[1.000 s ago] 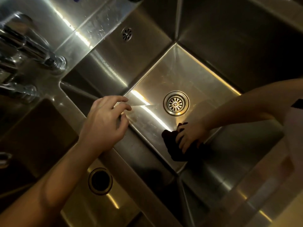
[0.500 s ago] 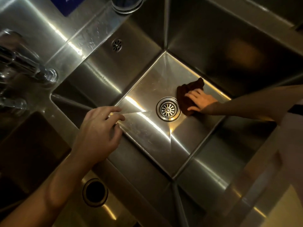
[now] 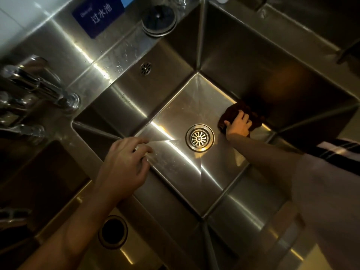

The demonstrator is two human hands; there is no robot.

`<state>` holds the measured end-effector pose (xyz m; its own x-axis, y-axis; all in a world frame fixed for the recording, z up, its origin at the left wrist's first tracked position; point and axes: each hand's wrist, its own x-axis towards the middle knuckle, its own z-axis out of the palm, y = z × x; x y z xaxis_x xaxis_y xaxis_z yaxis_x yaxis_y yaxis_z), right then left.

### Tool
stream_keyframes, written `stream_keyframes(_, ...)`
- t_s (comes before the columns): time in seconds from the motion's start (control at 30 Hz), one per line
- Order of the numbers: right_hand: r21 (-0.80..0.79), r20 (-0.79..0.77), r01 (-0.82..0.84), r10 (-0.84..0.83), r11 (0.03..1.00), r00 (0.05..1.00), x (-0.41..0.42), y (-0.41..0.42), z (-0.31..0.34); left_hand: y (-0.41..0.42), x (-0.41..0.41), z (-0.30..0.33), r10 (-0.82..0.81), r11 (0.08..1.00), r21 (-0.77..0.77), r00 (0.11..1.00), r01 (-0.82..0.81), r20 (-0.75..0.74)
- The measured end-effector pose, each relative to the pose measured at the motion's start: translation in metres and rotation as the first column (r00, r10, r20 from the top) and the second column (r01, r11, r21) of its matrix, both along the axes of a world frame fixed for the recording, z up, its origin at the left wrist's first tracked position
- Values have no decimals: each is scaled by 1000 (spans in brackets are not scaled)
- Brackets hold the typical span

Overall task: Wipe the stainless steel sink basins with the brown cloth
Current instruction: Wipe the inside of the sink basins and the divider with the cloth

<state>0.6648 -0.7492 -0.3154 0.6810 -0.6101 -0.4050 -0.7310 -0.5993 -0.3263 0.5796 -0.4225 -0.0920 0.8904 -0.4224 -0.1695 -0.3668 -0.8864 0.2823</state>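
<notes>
We look down into the stainless steel basin, and we take its round drain strainer as our landmark. Our right hand is just to the right of the strainer, low on the basin floor. It lies flat on the brown cloth, with the fingers spread and fairly straight, and it presses the cloth down. The cloth is bunched under the palm and comes out beyond the fingers, on the side away from the strainer, where it reaches the foot of the basin's right wall. We cannot tell if the thumb is curled under an edge of the cloth.

Our left hand is to the left of the strainer and a little nearer to us, over the divider between the two basins. Its fingers are loosely bent and a little apart, and they hold nothing. We cannot tell if the fingertips touch the steel or only hang above it.

Further left of the strainer, past the divider, is the second basin with a dark open drain hole. The faucet stands far to the left of the strainer, on the rim. Behind the strainer, on the back ledge, a round black stopper lies beside a blue sign with white characters. A small overflow grille is in the back wall.
</notes>
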Motion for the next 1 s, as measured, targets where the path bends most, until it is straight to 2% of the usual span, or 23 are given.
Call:
stream_keyframes(0.13, 39, 23, 278, -279, 960, 960, -8, 9, -1, 0, 1, 1, -9, 1000, 7, 1000, 9, -8)
stream_keyframes(0.23, 18, 17, 539, -539, 842, 842, -33, 15, -6, 0, 1, 0, -21, 1000, 18, 1000, 21, -22)
stream_keyframes(0.27, 1, 20, 562, -562, 827, 827, -41, 17, -9, 0, 2, 0, -21, 1000, 18, 999, 21, -24)
stream_keyframes(0.37, -44, 21, 503, -503, 863, 864, -51, 24, -14, 0, 2, 1, -16, 1000, 20, 1000, 17, -27)
stream_keyframes(0.5, -29, 40, 479, -478, 877, 877, -39, 32, -14, 0, 3, 2, -6, 1000, 28, 999, 7, -40)
stream_keyframes(0.63, -23, 96, 279, -275, 960, 957, -7, 47, -13, -1, 4, 2, 3, 999, 49, 998, 0, -60)
stream_keyframes(0.73, 14, 134, 2, -4, 1000, 991, 37, 56, -12, -1, 5, 1, 11, 999, 51, 998, -7, -68)
stream_keyframes(0.87, 127, 190, -372, 346, 919, 919, 93, 61, -6, 0, 5, -1, 9, 999, 36, 999, -7, -46)
stream_keyframes(1.0, 176, 174, -511, 485, 841, 857, 109, 85, -4, 1, 6, -1, -3, 1000, 30, 999, 4, -32)
